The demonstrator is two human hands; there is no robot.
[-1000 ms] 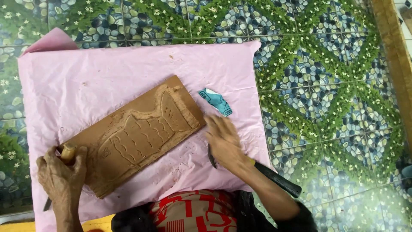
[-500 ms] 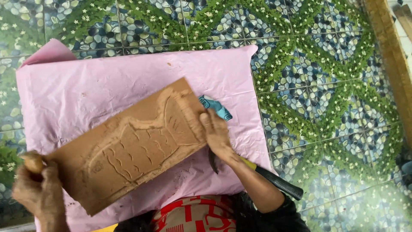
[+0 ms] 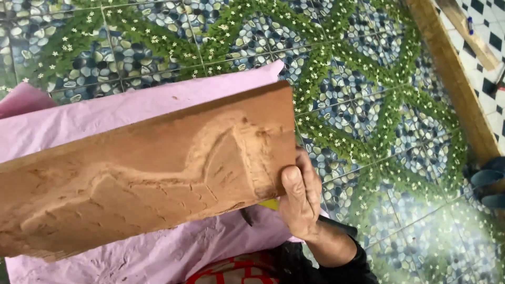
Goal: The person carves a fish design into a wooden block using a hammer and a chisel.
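One hand only in view: right hand [image 3: 301,202], grip closed on right end of carved wooden board [image 3: 152,173], raised and tilted over pink sheet [image 3: 121,113]. Left hand out of view, grip impossible to tell. Risk: board twisting or slipping from single-end hold onto tiled floor [image 3: 368,105], denting the relief.

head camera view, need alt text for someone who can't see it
A carved wooden board, with a relief shape cut into its reddish-brown face, is lifted close to the camera, gripped at its right end by the right hand. Beneath it lies a pink sheet on a pebble-and-leaf patterned tile floor; the left hand is out of view.
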